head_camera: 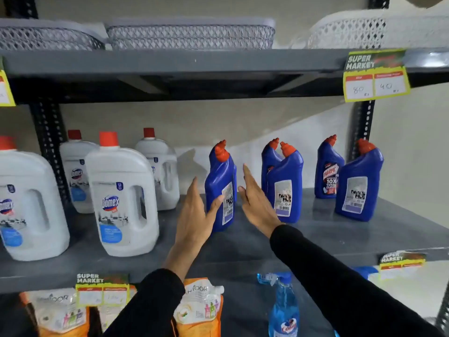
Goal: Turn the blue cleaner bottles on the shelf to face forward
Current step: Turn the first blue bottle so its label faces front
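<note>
Several blue cleaner bottles with red caps stand on the grey middle shelf [243, 244]. The nearest blue bottle [220, 181] shows its back label and stands between my hands. My left hand [194, 215] is open at its left side, thumb touching the label. My right hand [257, 203] is open just to its right, fingers straight, not touching it. A second blue bottle [285, 188] and a third blue bottle [359, 186] also show back labels. One rear bottle [329, 171] shows its front label; another rear bottle [268, 159] is mostly hidden.
White Domex jugs [121, 198] fill the shelf's left half. Grey baskets [189, 36] sit on the shelf above, with a price tag [375, 76] on its edge. Below are orange pouches [201, 310] and a blue spray bottle [283, 312].
</note>
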The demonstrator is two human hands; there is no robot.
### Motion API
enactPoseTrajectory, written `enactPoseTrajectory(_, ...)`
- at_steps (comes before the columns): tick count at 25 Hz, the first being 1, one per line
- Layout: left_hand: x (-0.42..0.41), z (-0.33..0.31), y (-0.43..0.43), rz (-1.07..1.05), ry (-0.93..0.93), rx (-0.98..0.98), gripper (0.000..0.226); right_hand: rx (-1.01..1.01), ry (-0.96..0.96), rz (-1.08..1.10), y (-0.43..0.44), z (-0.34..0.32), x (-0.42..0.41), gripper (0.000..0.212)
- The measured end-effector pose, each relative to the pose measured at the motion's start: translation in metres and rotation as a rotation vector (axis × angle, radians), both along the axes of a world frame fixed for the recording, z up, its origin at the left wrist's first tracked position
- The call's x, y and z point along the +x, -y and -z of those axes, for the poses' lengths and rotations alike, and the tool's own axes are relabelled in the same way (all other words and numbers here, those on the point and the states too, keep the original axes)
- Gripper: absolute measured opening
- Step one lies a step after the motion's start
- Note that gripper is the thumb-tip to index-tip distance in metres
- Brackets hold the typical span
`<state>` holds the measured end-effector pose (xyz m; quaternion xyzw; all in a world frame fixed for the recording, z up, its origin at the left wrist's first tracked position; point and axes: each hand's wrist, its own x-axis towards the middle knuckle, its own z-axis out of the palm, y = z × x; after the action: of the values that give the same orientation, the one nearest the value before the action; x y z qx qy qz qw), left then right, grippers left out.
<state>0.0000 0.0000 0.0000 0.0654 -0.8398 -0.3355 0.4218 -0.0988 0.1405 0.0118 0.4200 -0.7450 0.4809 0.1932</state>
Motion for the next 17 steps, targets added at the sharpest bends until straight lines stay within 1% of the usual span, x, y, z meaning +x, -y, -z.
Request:
enactPoseTrajectory(1,-0.004,0.004,0.001,0.023,0.002,0.017,0.082,-0.026,0.048,-0.088,0.004,0.004,-0.002,0.053)
enactPoseTrajectory(3,-0.010,0.011,0.003,0.053,-0.006,0.002,0.067,0.003,0.204,-0.156,0.009,0.010,-0.006,0.052)
enactPoseTrajectory(5,-0.013,0.015,0.006,0.075,-0.026,0.040,0.055,0.041,0.374,-0.146,0.017,0.013,-0.013,0.050)
enactPoseTrajectory(7,-0.015,0.019,0.005,0.098,-0.044,0.089,0.049,0.037,0.449,-0.124,0.021,0.015,-0.017,0.046)
enactPoseTrajectory(11,-0.023,0.020,0.009,0.112,-0.064,0.097,0.044,-0.034,0.500,-0.120,0.021,0.012,-0.016,0.039)
enactPoseTrajectory(14,-0.030,0.018,0.010,0.094,-0.052,0.068,0.039,-0.113,0.512,-0.062,0.022,0.010,-0.011,0.038)
enactPoseTrajectory(17,-0.038,0.009,0.010,0.049,-0.033,0.102,0.044,-0.177,0.499,-0.002,0.022,0.010,-0.008,0.041)
